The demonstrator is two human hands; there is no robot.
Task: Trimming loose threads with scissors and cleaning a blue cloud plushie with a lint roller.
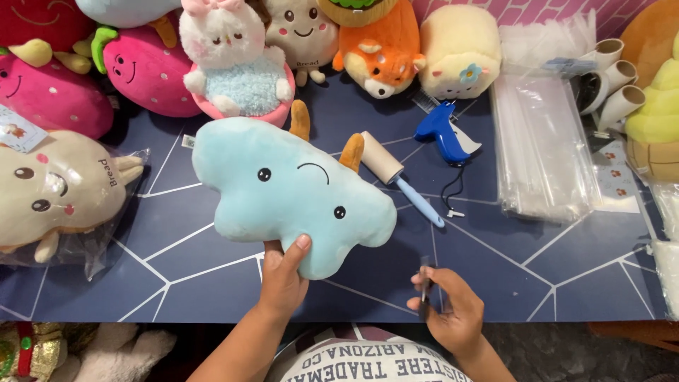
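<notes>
- The pale blue cloud-shaped plush (290, 191) lies face-up on the dark blue table (537, 262), just in front of the person, its two orange horns (351, 151) pointing away.
- The left hand (283, 277) pinches its lower edge — thumb on top, fingers tucked underneath, grasping the fabric.
- It looks light, soft and squashy; it should sag when lifted from one corner, so the thick lower lobe or the middle of the body seems the surest place to take hold, not the slim horns.
- The right hand (449, 308) is curled round a small dark slim tool (426, 283), held upright between finger and thumb; what kind of tool cannot be told.
- Just beyond the plush lies a lint roller (389, 170) with a blue handle, and near it a blue tagging gun (442, 132) with a thin cord.
- To the right, a flat stack of clear plastic bags (541, 148) — long, glossy, rectangular — with white rolls (615, 78) behind it.
- On the left, a beige bread-shaped plush (53, 191) already sits inside a clear bag, a small white card tag (18, 129) just above it.
- Along the far edge sit a white bunny plush (233, 60), pink strawberry plushes (145, 71), an orange fox plush (382, 53) and a cream plush (460, 51).
</notes>
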